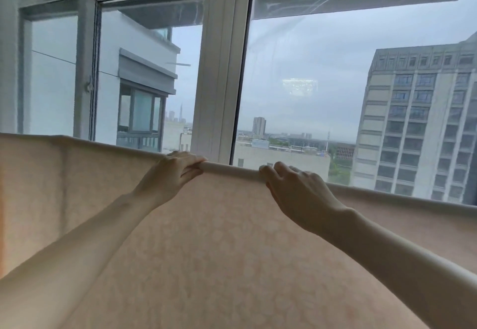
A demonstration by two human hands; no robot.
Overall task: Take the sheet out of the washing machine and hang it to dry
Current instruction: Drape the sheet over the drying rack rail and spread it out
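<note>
- We see the sheet (232,238), pale peach with a faint leafy pattern, draped over a horizontal rod that it fully covers; its folded top edge runs from nine o'clock down toward three o'clock.
- The cloth fills the lower half of the view, hanging toward us from that edge.
- Our left hand (175,174) sits at the centre of the view, fingers curled together over the top edge with the thumb beneath, clamped on the sheet.
- Our right hand (294,189) is just beside it at the four o'clock side, fingers bent over the same edge; we see the thumb at the fold, gripping the sheet.
- A short bare stretch of the fold lies between the two hands.
- Beyond the sheet, at twelve o'clock, stands a white window frame (219,70), with a tall grey building (413,135) at two o'clock.
</note>
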